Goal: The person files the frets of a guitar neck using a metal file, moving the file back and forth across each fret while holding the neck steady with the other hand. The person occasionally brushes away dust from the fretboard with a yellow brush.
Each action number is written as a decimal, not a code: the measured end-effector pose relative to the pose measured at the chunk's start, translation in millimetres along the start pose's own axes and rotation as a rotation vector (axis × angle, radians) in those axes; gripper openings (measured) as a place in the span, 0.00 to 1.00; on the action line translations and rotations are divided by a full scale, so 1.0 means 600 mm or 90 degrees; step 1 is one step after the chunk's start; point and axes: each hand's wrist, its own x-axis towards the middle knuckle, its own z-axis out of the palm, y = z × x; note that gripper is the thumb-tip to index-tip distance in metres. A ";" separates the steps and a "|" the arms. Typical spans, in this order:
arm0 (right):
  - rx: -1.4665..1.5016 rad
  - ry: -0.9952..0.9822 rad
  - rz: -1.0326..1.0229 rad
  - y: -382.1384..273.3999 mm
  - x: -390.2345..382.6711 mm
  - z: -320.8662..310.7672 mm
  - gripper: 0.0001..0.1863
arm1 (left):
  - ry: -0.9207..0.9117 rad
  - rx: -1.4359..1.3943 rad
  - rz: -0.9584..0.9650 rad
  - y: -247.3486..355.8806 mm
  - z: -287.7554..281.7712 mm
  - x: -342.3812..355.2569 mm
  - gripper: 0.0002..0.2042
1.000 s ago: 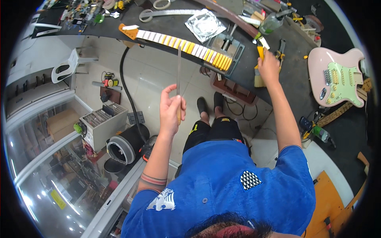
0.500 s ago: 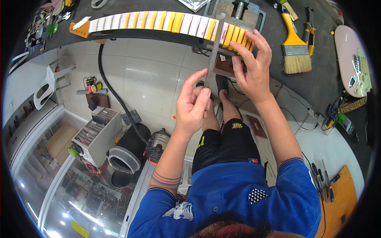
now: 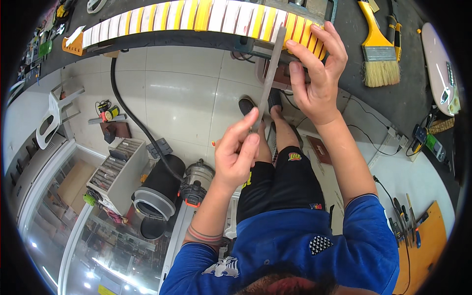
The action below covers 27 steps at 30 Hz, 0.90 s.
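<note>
A long guitar neck lies across the far bench, its fretboard covered with white and yellow strips of tape between the frets. My left hand is closed around the near end of a slim, flat grey metal file. The file slants up and away, and its far end overlaps the taped strips toward the neck's right end. My right hand has its fingers apart, just right of the file. Its fingertips are by the yellow strips at the neck's right end; whether they touch is unclear. The orange headstock is at the far left.
Right of the neck lie a wide yellow-handled brush, pliers and a pale guitar body. Under the neck's right part is a metal vise. On the floor stand a black bin and a box of flat pieces.
The view has shifted, so the neck appears higher and larger. The file slants more to the right, and my left hand sits lower. My right hand stays beside the neck, fingers apart.
</note>
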 end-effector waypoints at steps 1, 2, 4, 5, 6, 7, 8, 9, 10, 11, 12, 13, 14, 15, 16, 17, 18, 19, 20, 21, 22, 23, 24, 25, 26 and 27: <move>0.006 0.005 0.001 0.001 -0.002 0.002 0.30 | 0.000 0.000 0.002 -0.005 0.000 -0.001 0.23; 0.011 0.010 0.002 0.002 -0.003 0.004 0.30 | 0.007 0.020 0.044 -0.011 0.001 0.000 0.23; 0.011 0.013 0.001 0.002 -0.005 0.007 0.31 | 0.015 0.040 0.087 -0.017 0.004 0.014 0.23; 0.008 0.011 0.004 0.005 -0.009 0.006 0.31 | 0.005 0.062 0.071 -0.006 0.016 0.044 0.23; 0.011 0.012 0.003 0.006 -0.008 0.010 0.31 | 0.009 0.071 0.065 0.016 0.028 0.082 0.22; 0.019 0.022 -0.001 0.006 -0.009 0.014 0.31 | 0.013 0.078 0.058 0.036 0.040 0.119 0.22; 0.025 0.031 -0.005 0.005 -0.007 0.015 0.31 | 0.020 0.071 0.058 0.049 0.050 0.147 0.22; 0.027 0.029 -0.003 0.004 -0.008 0.016 0.31 | 0.026 0.064 0.057 0.060 0.059 0.174 0.22; 0.025 0.034 -0.004 0.006 -0.008 0.017 0.31 | 0.029 0.067 0.080 0.063 0.065 0.189 0.22; 0.025 0.040 -0.005 0.007 -0.008 0.017 0.31 | 0.032 0.086 0.085 0.056 0.061 0.171 0.22; 0.028 0.038 -0.003 0.007 -0.010 0.018 0.31 | 0.036 0.104 0.089 0.050 0.056 0.152 0.22; 0.022 0.034 -0.004 0.009 -0.009 0.014 0.30 | 0.037 0.119 0.095 0.044 0.054 0.135 0.22; 0.016 0.031 -0.004 0.013 -0.011 0.012 0.30 | 0.038 0.139 0.099 0.032 0.046 0.104 0.22; 0.016 0.032 -0.003 0.016 -0.013 0.013 0.30 | 0.039 0.157 0.095 0.015 0.034 0.064 0.22; 0.012 0.034 -0.007 0.018 -0.015 0.014 0.29 | 0.039 0.176 0.089 0.001 0.024 0.032 0.22; 0.009 0.037 -0.010 0.018 -0.016 0.015 0.29 | 0.040 0.200 0.092 0.005 0.020 0.017 0.22; 0.006 0.039 -0.009 0.019 -0.015 0.015 0.28 | 0.039 0.236 0.110 0.005 0.017 0.013 0.22; 0.010 0.037 -0.009 0.016 -0.015 0.016 0.28 | 0.044 0.268 0.146 0.014 0.021 0.030 0.21; 0.010 0.036 -0.007 0.016 -0.015 0.015 0.28 | 0.046 0.294 0.182 0.020 0.029 0.050 0.20; 0.014 0.037 -0.006 0.014 -0.015 0.018 0.28 | 0.061 0.277 0.204 0.032 0.043 0.098 0.20; 0.013 0.037 -0.008 0.012 -0.012 0.019 0.28 | 0.074 0.258 0.228 0.049 0.058 0.141 0.21; 0.015 0.045 -0.001 0.010 -0.011 0.022 0.28 | 0.075 0.258 0.227 0.062 0.066 0.169 0.21; 0.019 0.051 0.005 0.007 -0.011 0.024 0.28 | 0.075 0.231 0.198 0.075 0.072 0.190 0.20; 0.017 0.049 0.004 0.011 -0.012 0.023 0.28 | 0.070 0.200 0.170 0.079 0.077 0.200 0.20; 0.014 0.047 -0.001 0.015 -0.014 0.021 0.28 | 0.071 0.186 0.166 0.074 0.076 0.189 0.21; 0.010 0.045 -0.007 0.018 -0.015 0.019 0.28 | 0.078 0.232 0.199 0.059 0.071 0.163 0.22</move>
